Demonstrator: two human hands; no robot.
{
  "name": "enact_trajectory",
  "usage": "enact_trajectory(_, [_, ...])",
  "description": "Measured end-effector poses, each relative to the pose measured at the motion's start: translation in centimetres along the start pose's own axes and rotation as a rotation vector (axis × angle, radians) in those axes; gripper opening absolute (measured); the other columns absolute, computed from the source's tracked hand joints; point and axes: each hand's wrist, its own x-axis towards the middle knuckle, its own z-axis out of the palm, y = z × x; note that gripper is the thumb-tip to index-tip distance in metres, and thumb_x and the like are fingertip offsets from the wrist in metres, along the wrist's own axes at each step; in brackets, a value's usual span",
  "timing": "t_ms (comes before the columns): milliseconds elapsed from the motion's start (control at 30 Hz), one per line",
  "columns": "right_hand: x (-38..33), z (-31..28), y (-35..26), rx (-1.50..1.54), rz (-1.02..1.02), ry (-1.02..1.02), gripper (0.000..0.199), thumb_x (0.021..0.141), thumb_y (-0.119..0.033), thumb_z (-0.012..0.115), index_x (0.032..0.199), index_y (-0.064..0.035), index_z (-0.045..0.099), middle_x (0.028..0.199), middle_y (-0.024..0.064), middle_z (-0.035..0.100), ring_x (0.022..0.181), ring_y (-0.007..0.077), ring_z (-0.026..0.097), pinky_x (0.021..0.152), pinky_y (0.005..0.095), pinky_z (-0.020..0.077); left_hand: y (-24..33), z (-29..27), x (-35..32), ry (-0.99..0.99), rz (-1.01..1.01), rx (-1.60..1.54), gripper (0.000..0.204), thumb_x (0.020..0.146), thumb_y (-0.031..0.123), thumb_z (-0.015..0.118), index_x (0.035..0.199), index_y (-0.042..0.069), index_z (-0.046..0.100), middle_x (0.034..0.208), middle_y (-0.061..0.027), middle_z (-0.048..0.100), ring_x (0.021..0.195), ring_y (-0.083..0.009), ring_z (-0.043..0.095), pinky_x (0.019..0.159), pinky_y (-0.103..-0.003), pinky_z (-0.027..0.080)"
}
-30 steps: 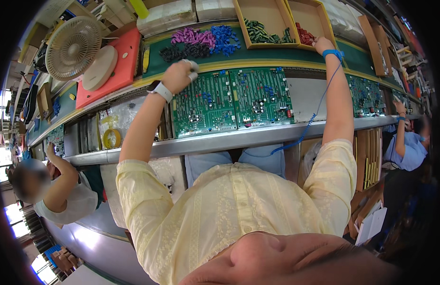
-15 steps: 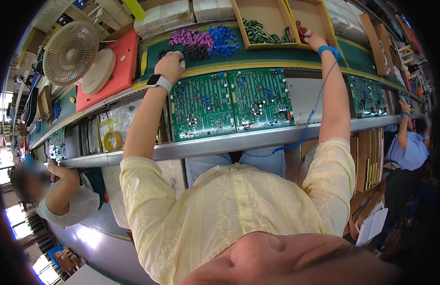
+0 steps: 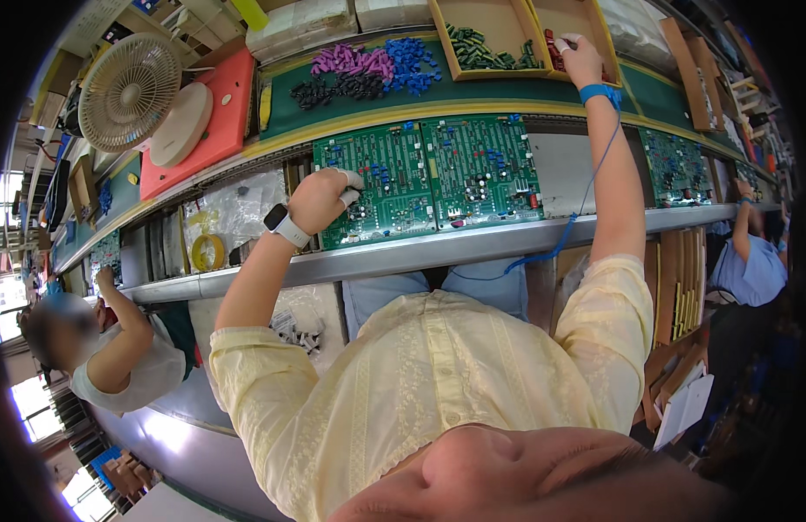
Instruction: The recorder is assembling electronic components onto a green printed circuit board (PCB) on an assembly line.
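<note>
Over the left green circuit board (image 3: pixel 381 187), my left hand (image 3: pixel 323 202) is closed, its white-capped fingertips low over the components near the board's left side. Whatever is pinched there is too small to make out. A second circuit board (image 3: pixel 486 174) lies against it on the right. My right hand (image 3: pixel 582 63) reaches into the right compartment of a yellow-edged cardboard box, fingers bent together at small red components (image 3: pixel 556 54). What they grip is hidden. Green components (image 3: pixel 486 50) fill part of the left compartment (image 3: pixel 507 17). A blue strap with a coiled cord (image 3: pixel 570 228) circles my right wrist.
Behind the boards lie piles of purple components (image 3: pixel 355 61), blue components (image 3: pixel 410 65) and black components (image 3: pixel 338 89). A metal rail (image 3: pixel 403 245) runs along the front. At left stand a fan (image 3: pixel 129 94) and a tape roll (image 3: pixel 207 252). Co-workers sit on both sides.
My left hand has come from the black component pile toward me, down over the left circuit board. My right hand stays at the red components, having shifted slightly farther away.
</note>
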Motion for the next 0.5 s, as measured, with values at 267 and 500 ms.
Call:
enact_trajectory(267, [-6.8, -1.6, -6.6, 0.513, -0.187, -0.233, 0.018, 0.080, -0.016, 0.063, 0.094, -0.0043, 0.063, 0.085, 0.0060, 0.064, 0.079, 0.0168, 0.060, 0.072, 0.0285, 0.0469, -0.4, 0.4, 0.1, -0.005, 0.069, 0.054, 0.014, 0.073, 0.007, 0.061, 0.086, 0.006, 0.065, 0.083, -0.0127, 0.063, 0.083, -0.0302, 0.058, 0.075, -0.038, 0.047])
enact_trajectory(500, [-14.7, -3.0, -12.9, 0.635, -0.251, -0.492, 0.022, 0.082, -0.005, 0.060, 0.105, -0.0056, 0.059, 0.090, 0.0038, 0.056, 0.079, 0.0106, 0.055, 0.072, 0.0238, 0.0457, -0.8, 0.8, 0.0, 0.004, 0.182, 0.106, 0.015, 0.071, 0.005, 0.061, 0.085, 0.007, 0.064, 0.082, -0.0120, 0.062, 0.082, -0.0305, 0.057, 0.074, -0.038, 0.047])
